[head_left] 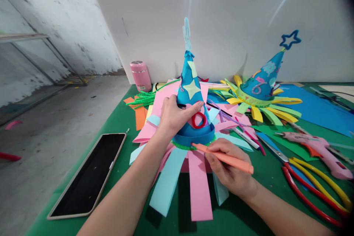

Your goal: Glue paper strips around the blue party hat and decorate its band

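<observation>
A blue paper cone hat (pixel 190 92) with pale star cut-outs and a red loop stands upright on the green table (pixel 116 118), ringed by pink and light-blue paper strips (pixel 199 184). My left hand (pixel 174 116) wraps round the cone's lower left side. My right hand (pixel 226 169) is closed on an orange pen (pixel 224 158), whose tip touches the blue band at the hat's base.
A second blue cone hat (pixel 262 81) with yellow and green strips stands at the right. A pink glue gun (pixel 318 149), scissors (pixel 272 149), pipe cleaners (pixel 318 188), coloured paper sheets (pixel 312 107), a pink bottle (pixel 140 75) and a dark tablet (pixel 88 175) lie around.
</observation>
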`<action>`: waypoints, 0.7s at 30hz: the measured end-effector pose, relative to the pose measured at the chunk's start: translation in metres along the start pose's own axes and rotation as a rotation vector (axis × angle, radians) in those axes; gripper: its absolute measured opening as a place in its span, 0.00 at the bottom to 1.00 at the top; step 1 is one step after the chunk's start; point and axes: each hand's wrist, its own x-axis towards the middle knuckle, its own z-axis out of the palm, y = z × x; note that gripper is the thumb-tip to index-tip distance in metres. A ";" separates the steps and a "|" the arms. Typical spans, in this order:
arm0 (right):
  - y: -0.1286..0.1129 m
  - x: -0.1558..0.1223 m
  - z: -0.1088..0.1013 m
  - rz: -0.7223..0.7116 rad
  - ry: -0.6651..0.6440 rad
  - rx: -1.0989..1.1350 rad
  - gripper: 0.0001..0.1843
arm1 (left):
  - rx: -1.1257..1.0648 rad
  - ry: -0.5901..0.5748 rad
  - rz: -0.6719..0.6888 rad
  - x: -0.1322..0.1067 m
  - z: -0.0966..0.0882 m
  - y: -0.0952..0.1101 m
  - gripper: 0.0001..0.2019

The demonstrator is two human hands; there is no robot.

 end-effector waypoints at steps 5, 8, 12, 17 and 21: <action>0.001 0.000 -0.002 -0.021 0.026 -0.022 0.04 | -0.001 0.001 -0.002 0.000 0.001 -0.001 0.27; 0.003 -0.001 -0.005 -0.018 0.038 -0.044 0.05 | -0.007 0.003 -0.001 0.000 0.001 -0.002 0.27; 0.004 -0.002 -0.008 0.010 0.058 -0.042 0.05 | -0.008 0.009 0.003 0.000 0.002 -0.003 0.27; 0.003 -0.003 -0.004 -0.002 0.028 0.005 0.05 | -0.009 0.001 0.004 0.001 0.001 -0.002 0.27; 0.004 -0.002 -0.001 -0.009 0.016 0.003 0.05 | -0.002 -0.005 0.003 0.001 0.001 0.000 0.27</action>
